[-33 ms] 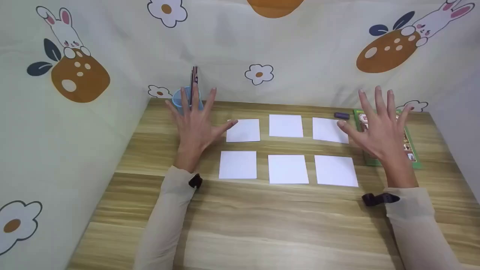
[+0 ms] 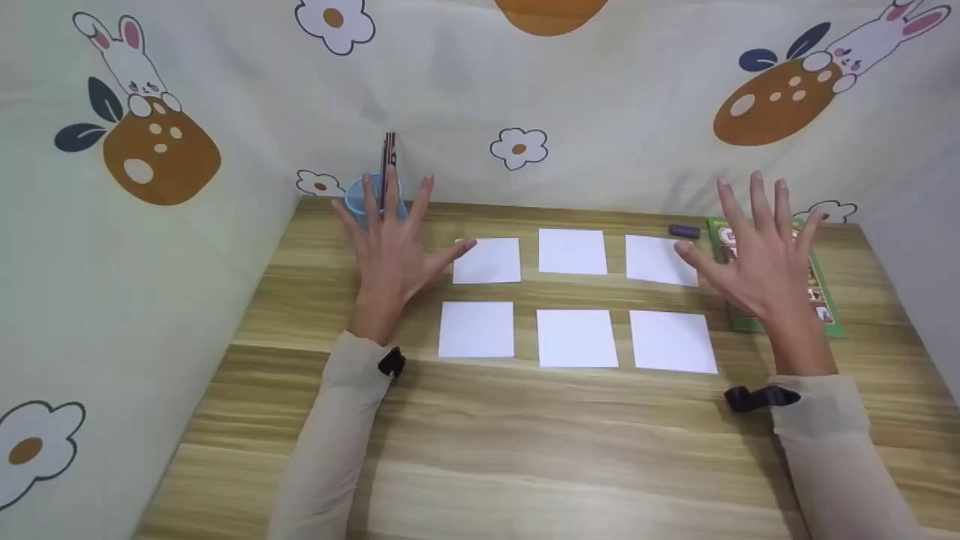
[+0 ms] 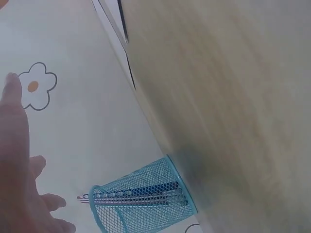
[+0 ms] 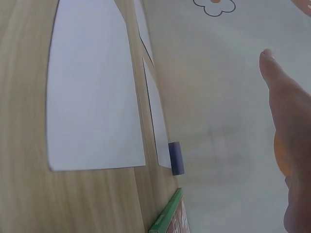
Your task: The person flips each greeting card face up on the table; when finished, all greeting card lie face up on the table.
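Note:
Both hands hover with fingers spread and hold nothing. My left hand [image 2: 394, 251] overlaps the blue mesh pen cup [image 2: 356, 196] in the head view, its thumb over the corner of a white square card [image 2: 491, 262]. In the left wrist view the cup [image 3: 141, 199] stands below the fingers with long thin pens or pencils [image 3: 136, 194] inside. My right hand [image 2: 769, 259] is above a green-bordered printed book or box [image 2: 825, 304], partly hiding it. Its thumb overlaps the far-right white card [image 2: 660, 259]. In the right wrist view that hand [image 4: 291, 126] appears at the right edge.
Several white cards lie in two rows of three, the near row including one card [image 2: 576, 339] in the middle. A short dark cylinder [image 2: 683, 232] lies behind the far-right card. Patterned cloth [image 2: 450, 97] stands along the back and left edges of the wooden table [image 2: 570, 450].

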The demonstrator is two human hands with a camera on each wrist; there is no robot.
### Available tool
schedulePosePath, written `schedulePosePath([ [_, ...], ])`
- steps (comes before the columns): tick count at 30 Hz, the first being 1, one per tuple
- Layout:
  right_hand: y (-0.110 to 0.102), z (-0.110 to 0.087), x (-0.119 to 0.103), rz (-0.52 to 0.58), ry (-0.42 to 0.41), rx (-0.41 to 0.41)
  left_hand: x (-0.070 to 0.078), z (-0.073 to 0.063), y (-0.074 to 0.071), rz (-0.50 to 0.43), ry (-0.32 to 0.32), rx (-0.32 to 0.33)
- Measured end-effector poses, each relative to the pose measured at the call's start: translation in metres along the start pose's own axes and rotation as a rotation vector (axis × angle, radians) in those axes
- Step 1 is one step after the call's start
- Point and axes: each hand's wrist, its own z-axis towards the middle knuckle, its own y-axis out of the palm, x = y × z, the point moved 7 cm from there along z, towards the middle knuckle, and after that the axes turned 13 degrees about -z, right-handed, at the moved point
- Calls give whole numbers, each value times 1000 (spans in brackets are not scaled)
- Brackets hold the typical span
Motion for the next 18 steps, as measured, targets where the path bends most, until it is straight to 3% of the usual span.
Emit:
schedulePosePath([
  [4, 1, 0, -3, -1, -10, -4, 5, 0, -2, 14, 17, 8],
  [9, -3, -3, -8, 5, -32, 12, 27, -1, -5, 40, 63, 14],
  [14, -12, -12, -15, 81, -81, 88, 68, -7, -8, -40, 162, 0],
  [18, -10, -21, -26, 172, -145, 44, 108, -18, -1, -179, 271, -82],
])
